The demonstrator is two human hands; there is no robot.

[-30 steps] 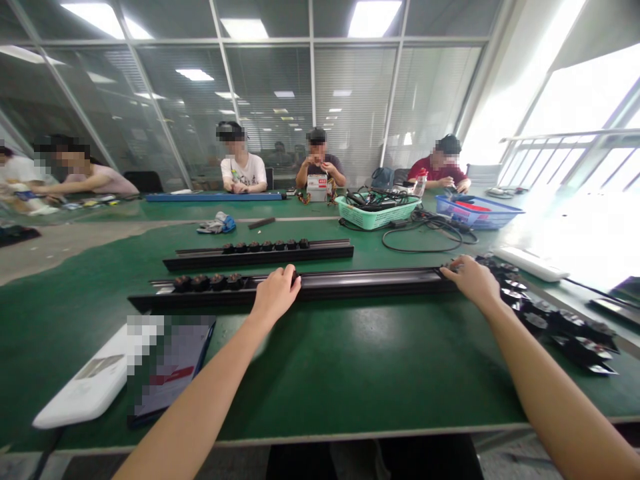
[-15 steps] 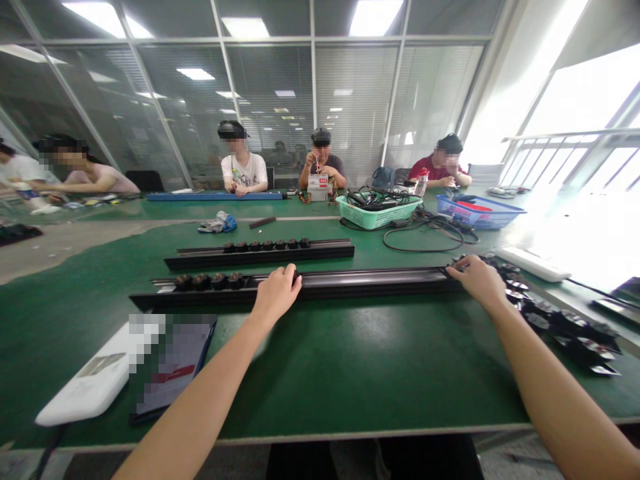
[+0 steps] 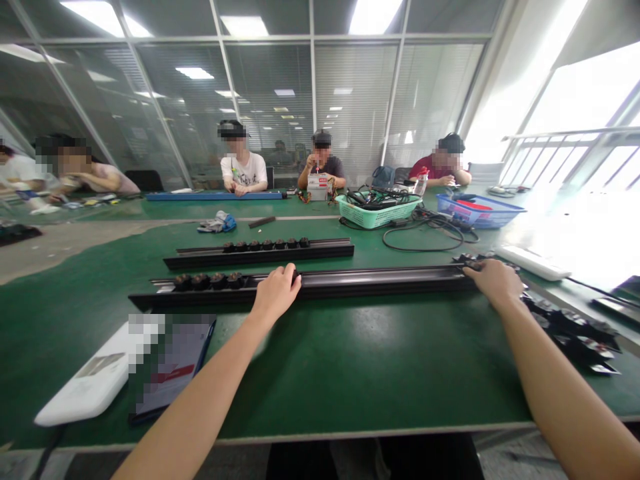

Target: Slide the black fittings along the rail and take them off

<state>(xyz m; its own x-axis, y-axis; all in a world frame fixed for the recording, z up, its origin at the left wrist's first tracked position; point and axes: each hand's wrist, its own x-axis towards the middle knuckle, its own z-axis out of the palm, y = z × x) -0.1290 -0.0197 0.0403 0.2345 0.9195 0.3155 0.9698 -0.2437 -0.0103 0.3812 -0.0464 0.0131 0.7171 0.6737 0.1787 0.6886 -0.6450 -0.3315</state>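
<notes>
A long black metal channel lies crosswise on the table, several round black pieces standing in its left part. My left hand is closed over the channel near its middle; a small dark part shows at the fingertips. At the channel's right end, my right hand has its thumb and fingers brought together beside a pile of black and silver parts. What those fingers hold, if anything, is hidden. Behind lies a shorter black channel with its own row of round black pieces.
A white device and a dark phone-like slab lie front left. Farther back are a green basket of cables, a blue basket, loose cable and a glove-like cloth. Several people sit across the table.
My right hand has moved right, from the end of the channel toward the pile of parts. My left hand stays in place on the channel.
</notes>
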